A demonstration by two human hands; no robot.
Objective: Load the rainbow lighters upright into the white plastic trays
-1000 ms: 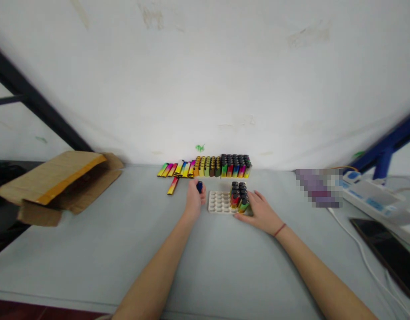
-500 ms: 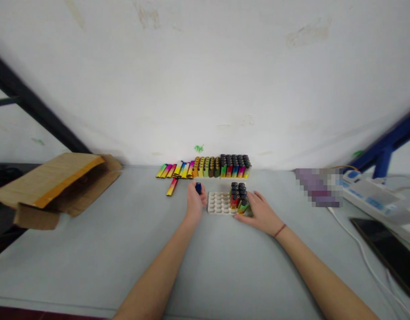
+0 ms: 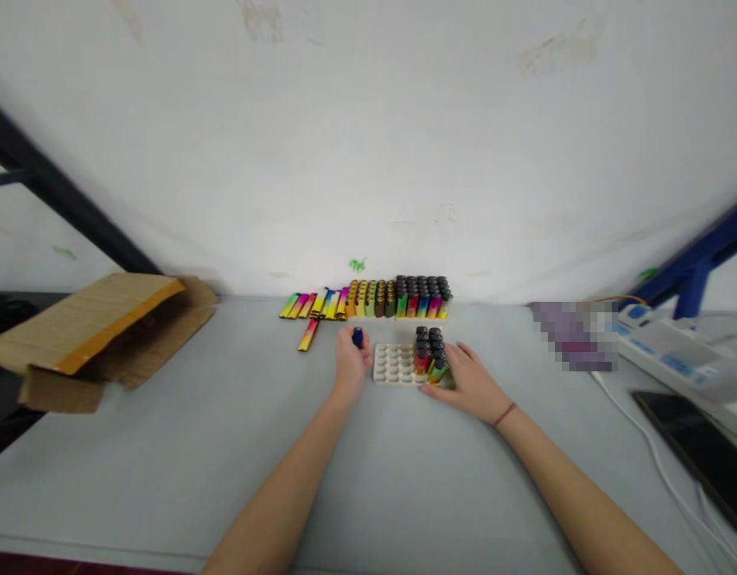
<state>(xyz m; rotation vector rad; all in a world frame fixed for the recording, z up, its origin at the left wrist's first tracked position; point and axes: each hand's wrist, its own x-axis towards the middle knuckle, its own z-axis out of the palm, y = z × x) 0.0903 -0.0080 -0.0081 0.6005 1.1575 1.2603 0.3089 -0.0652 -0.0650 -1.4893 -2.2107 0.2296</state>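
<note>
Left hand (image 3: 349,364) clamps a blue-topped item (image 3: 358,337), perhaps a lighter: should be light, stiff, slick, best held mid-body. Right hand (image 3: 471,382), spread, rests at the right end of the tray (image 3: 393,365).

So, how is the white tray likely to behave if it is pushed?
The white tray will probably slide rather than roll, being broad and flat. Its right end may feel heavier, because its lighters stand there. Those tall, narrow lighters could tip.

The left hand (image 3: 350,363) grips a small dark-blue object (image 3: 358,338). The right hand (image 3: 473,386) rests, fingers spread, against a white pocketed tray (image 3: 392,364) holding upright lighters (image 3: 435,345).
</note>
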